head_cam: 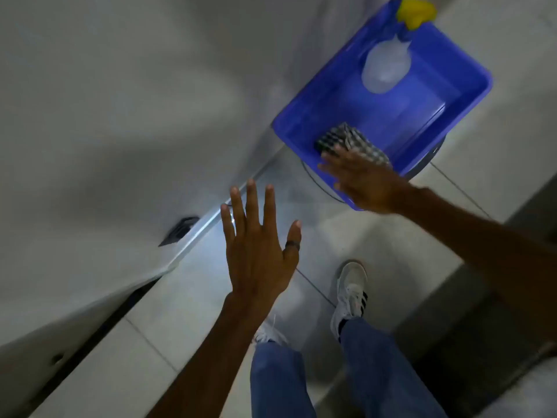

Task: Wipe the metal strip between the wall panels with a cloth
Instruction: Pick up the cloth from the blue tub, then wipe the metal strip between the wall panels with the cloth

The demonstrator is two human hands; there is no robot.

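A checked black-and-white cloth [346, 140] lies in the near corner of a blue plastic tub [458, 76]. My right hand [361, 179] reaches over the tub's near rim with its fingers spread, the fingertips touching or just above the cloth. My left hand [259, 245] hovers flat and open over the floor, a dark ring on its thumb, holding nothing. A shiny metal strip [202, 230] runs along the foot of the grey wall panel [120, 116], just left of my left hand.
In the tub there is also a clear spray bottle [385, 70] with a yellow and blue trigger head [416, 10]. The floor is pale tile [156, 321]. My feet in white sneakers [351, 294] and blue jeans stand below. A dark vent slot [180, 230] sits in the panel.
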